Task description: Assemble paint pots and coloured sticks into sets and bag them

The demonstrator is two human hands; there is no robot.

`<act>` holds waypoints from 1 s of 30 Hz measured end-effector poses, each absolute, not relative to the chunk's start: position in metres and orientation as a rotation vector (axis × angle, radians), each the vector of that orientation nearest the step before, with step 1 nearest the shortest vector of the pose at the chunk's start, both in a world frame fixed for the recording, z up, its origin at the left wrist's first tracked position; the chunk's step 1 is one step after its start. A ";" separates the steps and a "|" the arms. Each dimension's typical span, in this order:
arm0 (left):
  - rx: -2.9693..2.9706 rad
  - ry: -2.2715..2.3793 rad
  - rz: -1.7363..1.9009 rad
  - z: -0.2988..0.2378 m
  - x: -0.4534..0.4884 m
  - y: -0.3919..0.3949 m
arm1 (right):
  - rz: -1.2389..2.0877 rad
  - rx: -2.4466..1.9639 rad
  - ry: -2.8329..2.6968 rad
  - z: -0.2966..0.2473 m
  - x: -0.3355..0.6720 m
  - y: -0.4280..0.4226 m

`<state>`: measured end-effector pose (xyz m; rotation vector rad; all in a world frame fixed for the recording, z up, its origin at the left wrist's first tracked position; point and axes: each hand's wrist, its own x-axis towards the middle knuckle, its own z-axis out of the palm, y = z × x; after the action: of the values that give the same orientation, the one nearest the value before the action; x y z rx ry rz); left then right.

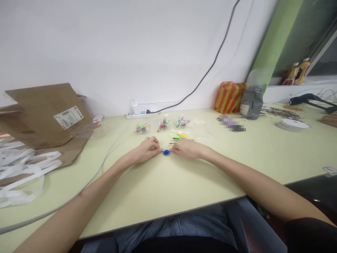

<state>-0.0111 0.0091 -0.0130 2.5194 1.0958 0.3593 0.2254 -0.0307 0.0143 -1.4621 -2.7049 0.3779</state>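
Observation:
A small blue plastic piece (166,152) with a round middle and thin ends lies low over the table between my hands. My left hand (147,150) is closed in a pinch on its left end. On the other side, my right hand (187,149) pinches the right end, its fingertips partly hidden. Just beyond my right hand lie a red arrow-shaped piece (172,143), a green piece (176,138) and a yellow piece (182,135). Farther back sit three clumps of mixed coloured pieces: a left bundle (141,128), a middle bundle (163,124) and a right bundle (182,122), apparently in clear bags.
An opened cardboard box (44,116) and white straps (23,168) occupy the left. A grey cable (102,163) crosses the table there. Against the wall rests a power strip (139,115). To the right are a striped bag (228,97), a grey pouch (252,102) and a white spool (293,125).

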 end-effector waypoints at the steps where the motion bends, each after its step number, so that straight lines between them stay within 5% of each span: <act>1: 2.517 1.091 0.354 -0.012 -0.011 0.009 | 0.372 -1.459 -2.711 0.015 0.226 -0.031; 13: 2.547 1.076 0.414 -0.010 -0.006 0.002 | 0.151 -1.270 -2.615 -0.009 0.216 -0.033; 21: 2.509 0.918 0.402 0.001 0.001 -0.010 | 0.315 -0.866 -2.715 0.002 0.215 -0.041; 30: 2.757 1.170 0.523 -0.002 0.005 -0.010 | 0.073 -1.042 -2.566 0.029 0.257 -0.018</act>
<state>0.0045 -0.0105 -0.0024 2.7568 1.1701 0.5234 0.2569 -0.0182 0.0289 -1.0425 -2.5661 0.0727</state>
